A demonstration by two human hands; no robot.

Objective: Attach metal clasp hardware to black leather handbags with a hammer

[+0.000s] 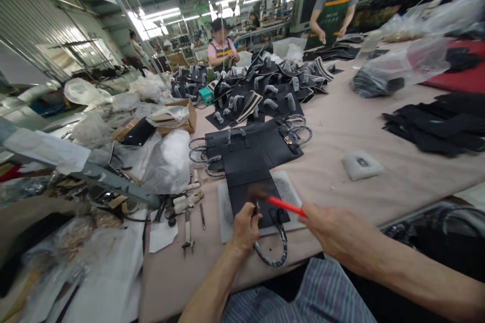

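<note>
My right hand [322,224] is wrapped round the red handle of a hammer [286,205]; its blurred head is just above my left hand. My left hand [246,227] pinches a small dark tool [256,208] upright on the black leather panel [242,201]. That panel lies on a pale slab [226,212]. A plastic-wrapped handle [278,262] loops from the panel's near end toward me. More black leather [248,144] with wrapped handles extends away from the slab.
Pliers [188,234] and a metal rod [202,216] lie left of the slab. A white block [361,165] sits to the right. Piled black pieces [265,86] cover the table's far part. Two people [222,50] in aprons stand beyond.
</note>
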